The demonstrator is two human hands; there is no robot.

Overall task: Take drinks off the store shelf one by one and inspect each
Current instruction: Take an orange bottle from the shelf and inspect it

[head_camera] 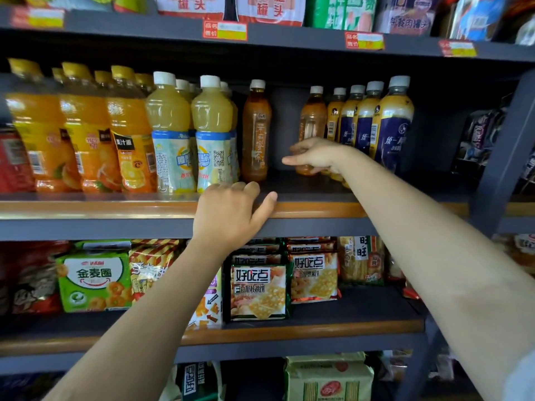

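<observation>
Drink bottles stand in rows on the middle shelf [318, 209]. One amber tea bottle [256, 131] stands alone at the centre, with a gap to its right. A second amber tea bottle [312, 120] stands further back, beside a row of bottles with dark blue labels [390, 131]. My right hand [317, 156] reaches into the gap, in front of the lower part of that second bottle, with its fingers loosely bent and pointing left. Whether it touches the bottle is hidden. My left hand [231, 212] rests on the shelf's wooden front edge, holding nothing.
Orange juice bottles [86, 131] and pale yellow drinks [211, 134] fill the left of the shelf. Snack packs [257, 290] lie on the shelf below. Tins stand on the shelf above. A grey upright post [503, 157] borders the right side.
</observation>
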